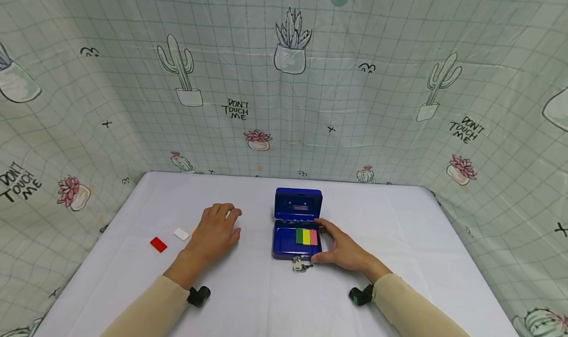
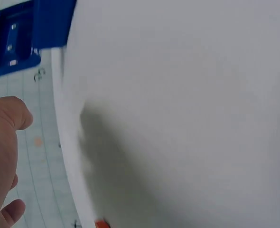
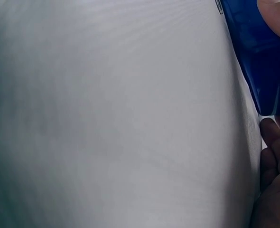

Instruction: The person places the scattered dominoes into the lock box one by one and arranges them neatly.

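Lower centre: I judge blue box [image 1: 285,238] stiff, slick; best held right-side, where right hand [image 1: 345,250] grips. Left hand [image 1: 215,232] relaxed, empty.

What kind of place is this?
Maybe a little indoor work corner, though I can't tell which building. There's a white table, a cactus-patterned sheet hanging around it, and an open blue box with colored pieces inside.

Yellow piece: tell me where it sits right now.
In the head view, the yellow piece is in the right half of the open blue box, between the green piece and the pink piece.
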`<state>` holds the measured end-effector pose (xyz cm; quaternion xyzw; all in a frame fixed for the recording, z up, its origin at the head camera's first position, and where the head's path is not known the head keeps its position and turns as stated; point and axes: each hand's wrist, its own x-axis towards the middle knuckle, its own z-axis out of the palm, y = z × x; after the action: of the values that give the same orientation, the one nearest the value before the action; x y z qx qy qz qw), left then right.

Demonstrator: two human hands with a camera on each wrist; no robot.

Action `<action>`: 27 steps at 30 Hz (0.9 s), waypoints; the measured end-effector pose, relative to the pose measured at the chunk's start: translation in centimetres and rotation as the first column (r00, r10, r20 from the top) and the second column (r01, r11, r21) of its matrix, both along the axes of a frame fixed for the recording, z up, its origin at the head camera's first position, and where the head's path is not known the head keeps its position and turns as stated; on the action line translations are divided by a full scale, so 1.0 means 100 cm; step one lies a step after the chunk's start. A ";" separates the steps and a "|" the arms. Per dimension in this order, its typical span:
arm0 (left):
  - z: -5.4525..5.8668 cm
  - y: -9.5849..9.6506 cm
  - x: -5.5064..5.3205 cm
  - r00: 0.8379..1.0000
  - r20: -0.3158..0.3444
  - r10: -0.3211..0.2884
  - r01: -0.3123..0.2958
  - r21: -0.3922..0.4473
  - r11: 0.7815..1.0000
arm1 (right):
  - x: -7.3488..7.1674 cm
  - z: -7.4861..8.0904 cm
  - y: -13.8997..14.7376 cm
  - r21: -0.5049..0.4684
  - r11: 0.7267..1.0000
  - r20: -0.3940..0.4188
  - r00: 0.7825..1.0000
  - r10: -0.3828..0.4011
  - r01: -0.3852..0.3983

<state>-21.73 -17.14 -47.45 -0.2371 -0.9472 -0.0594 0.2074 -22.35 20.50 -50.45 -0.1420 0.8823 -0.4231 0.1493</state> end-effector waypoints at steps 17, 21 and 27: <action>-0.013 -0.074 0.019 0.976 0.106 0.191 -0.195 0.026 0.981 | -0.001 -0.002 0.000 -0.008 1.000 -0.006 1.000 0.002 -0.002; -0.014 -0.080 0.019 0.970 0.116 0.213 -0.218 0.029 0.976 | -0.001 -0.001 0.000 0.000 1.000 -0.004 1.000 -0.002 0.002; -0.014 -0.083 0.019 0.961 0.148 0.233 -0.239 0.020 0.971 | 0.000 0.000 0.000 0.006 1.000 -0.006 1.000 0.000 0.000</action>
<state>-19.85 -25.46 -48.80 -0.1135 -0.9800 -0.0692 0.1481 -22.39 20.49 -50.47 -0.1427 0.8841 -0.4201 0.1470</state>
